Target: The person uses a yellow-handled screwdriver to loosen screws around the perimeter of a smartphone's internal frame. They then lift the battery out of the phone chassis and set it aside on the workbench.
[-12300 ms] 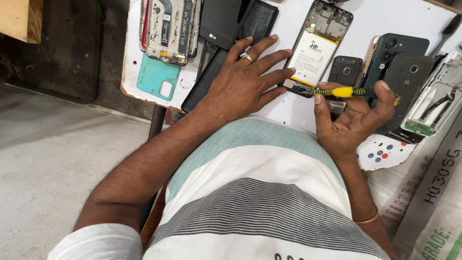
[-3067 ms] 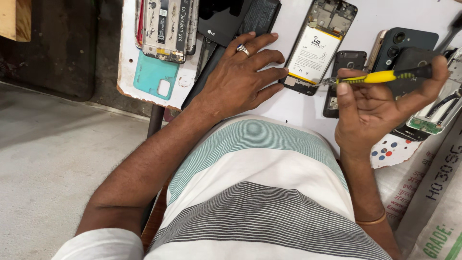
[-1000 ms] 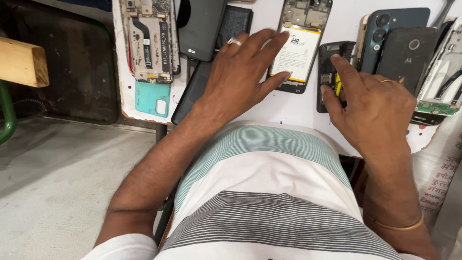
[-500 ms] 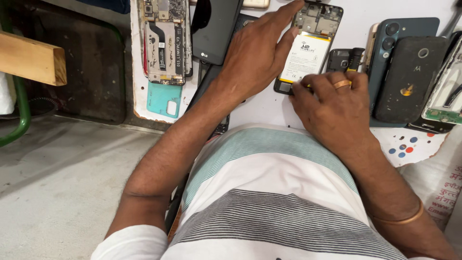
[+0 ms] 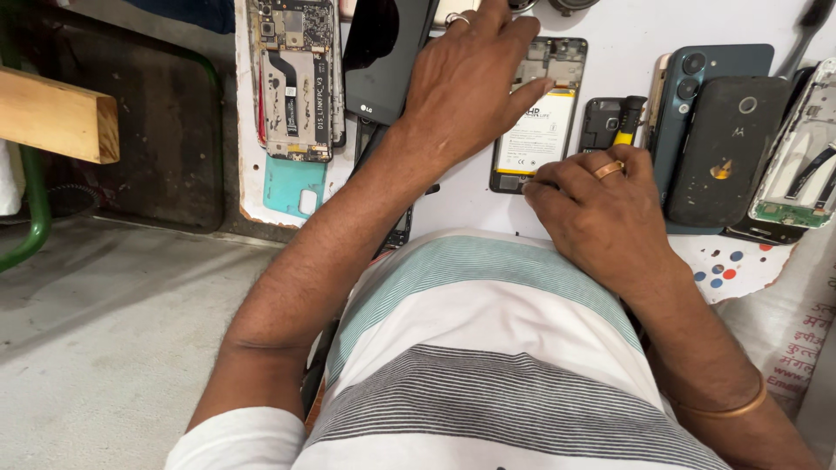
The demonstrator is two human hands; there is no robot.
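The left hand (image 5: 466, 87) rests spread-fingered on the opened phone (image 5: 538, 126) on the white table (image 5: 610, 35); the right hand (image 5: 601, 213), fingers curled, touches its lower edge beside a yellow screwdriver (image 5: 627, 122).

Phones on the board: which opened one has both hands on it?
The opened phone with the white battery, under the left hand and right hand; the other opened phone lies untouched.
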